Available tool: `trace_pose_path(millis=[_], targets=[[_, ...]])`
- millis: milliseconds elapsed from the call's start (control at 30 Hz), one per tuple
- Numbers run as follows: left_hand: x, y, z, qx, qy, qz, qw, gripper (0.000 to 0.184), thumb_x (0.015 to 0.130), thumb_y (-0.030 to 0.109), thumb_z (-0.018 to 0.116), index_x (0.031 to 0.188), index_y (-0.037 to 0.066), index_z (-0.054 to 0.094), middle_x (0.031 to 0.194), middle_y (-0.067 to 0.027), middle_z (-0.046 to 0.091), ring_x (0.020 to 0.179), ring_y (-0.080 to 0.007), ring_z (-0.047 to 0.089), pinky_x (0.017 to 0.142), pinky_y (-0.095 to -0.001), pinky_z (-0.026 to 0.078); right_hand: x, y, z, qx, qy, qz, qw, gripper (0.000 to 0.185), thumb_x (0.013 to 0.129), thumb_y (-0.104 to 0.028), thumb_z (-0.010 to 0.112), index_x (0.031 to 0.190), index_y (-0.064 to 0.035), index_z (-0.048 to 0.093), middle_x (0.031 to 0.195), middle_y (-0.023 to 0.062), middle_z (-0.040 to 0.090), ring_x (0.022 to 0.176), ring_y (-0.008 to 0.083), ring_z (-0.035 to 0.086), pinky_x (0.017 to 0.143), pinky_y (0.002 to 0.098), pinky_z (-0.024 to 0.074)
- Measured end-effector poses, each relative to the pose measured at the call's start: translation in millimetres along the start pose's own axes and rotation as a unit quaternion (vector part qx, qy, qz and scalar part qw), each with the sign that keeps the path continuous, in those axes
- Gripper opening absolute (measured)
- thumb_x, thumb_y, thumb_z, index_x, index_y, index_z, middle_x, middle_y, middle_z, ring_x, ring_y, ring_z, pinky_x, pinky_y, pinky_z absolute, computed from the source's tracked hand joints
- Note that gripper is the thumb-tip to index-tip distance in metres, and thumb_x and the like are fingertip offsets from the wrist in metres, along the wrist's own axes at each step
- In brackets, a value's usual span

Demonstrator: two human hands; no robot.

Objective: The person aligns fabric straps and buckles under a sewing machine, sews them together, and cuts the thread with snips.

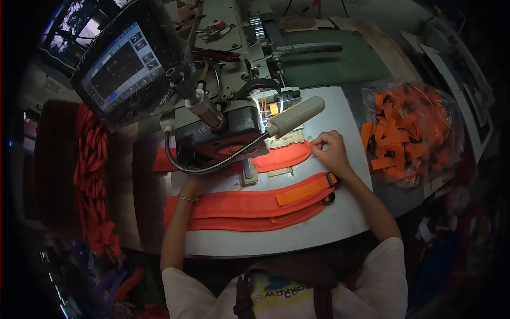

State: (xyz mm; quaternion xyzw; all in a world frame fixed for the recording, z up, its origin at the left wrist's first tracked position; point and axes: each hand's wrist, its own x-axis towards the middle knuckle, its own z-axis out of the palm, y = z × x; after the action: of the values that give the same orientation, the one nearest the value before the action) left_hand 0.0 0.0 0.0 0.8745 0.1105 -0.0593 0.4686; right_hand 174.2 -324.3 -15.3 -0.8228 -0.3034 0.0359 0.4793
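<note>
A red padded strap (284,157) lies under the sewing machine's head (220,133), its right end by the lit needle area. My right hand (330,150) is closed in a pinch at that right end, with thumb and fingertips against the edge. Only the back part of my left hand (197,184) shows, beside the strap's left part; its fingers are hidden beneath the machine head. Closer to my body, two finished-looking red padded straps (228,208) lie together on the white table plate (255,242), with an orange webbing band (303,192) and black buckle (331,179) at the right.
Right of the plate sits a clear plastic bag (419,133) of orange webbing pieces. A screen (119,64) stands at upper left. Many red straps (93,175) hang at the left. A pale handle (296,116) and a flexible metal hose (218,166) jut from the machine.
</note>
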Motion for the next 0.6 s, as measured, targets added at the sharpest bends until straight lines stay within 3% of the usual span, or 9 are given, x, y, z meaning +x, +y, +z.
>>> trace_pose_path(millis=[167,300,500,600], targets=[[4,3,2,0.028,0.028,0.033,0.999,0.052,0.066,0.019,0.08,0.114,0.008,0.06,0.112,-0.0068,0.062,0.096,-0.016,0.06,0.085,-0.0285,0.047,1,0,5,-0.023,0.049,-0.014,0.998,0.012,0.069,-0.008,0.065,0.062,-0.011,0.056,0.054,-0.0049,0.049,0.064,0.0136,0.041,0.075,0.0283,0.0317],[3,9,3,-0.043,0.001,-0.046,0.998,0.046,0.067,0.015,0.079,0.109,0.006,0.062,0.103,-0.0055,0.066,0.089,-0.0148,0.063,0.08,-0.0277,0.049,3,0,6,-0.053,0.049,-0.017,0.997,0.015,0.069,-0.008,0.065,0.061,-0.0119,0.054,0.053,-0.0051,0.046,0.064,0.0132,0.041,0.075,0.0275,0.0312],[3,9,2,-0.083,0.003,-0.032,0.996,0.042,0.069,0.016,0.077,0.107,0.005,0.063,0.097,-0.0057,0.068,0.085,-0.0152,0.064,0.077,-0.0271,0.049,4,0,8,-0.065,0.051,-0.015,0.996,0.017,0.07,-0.008,0.065,0.06,-0.0121,0.052,0.052,-0.0051,0.044,0.064,0.0132,0.041,0.074,0.0274,0.0308],[3,24,0,-0.059,-0.024,-0.068,0.996,0.043,0.068,0.018,0.078,0.107,0.005,0.063,0.097,-0.0065,0.068,0.087,-0.0157,0.064,0.077,-0.0272,0.049,4,0,9,-0.071,0.057,-0.013,0.996,0.017,0.07,-0.008,0.065,0.06,-0.0122,0.052,0.053,-0.0052,0.044,0.063,0.0131,0.04,0.074,0.0274,0.0307]])
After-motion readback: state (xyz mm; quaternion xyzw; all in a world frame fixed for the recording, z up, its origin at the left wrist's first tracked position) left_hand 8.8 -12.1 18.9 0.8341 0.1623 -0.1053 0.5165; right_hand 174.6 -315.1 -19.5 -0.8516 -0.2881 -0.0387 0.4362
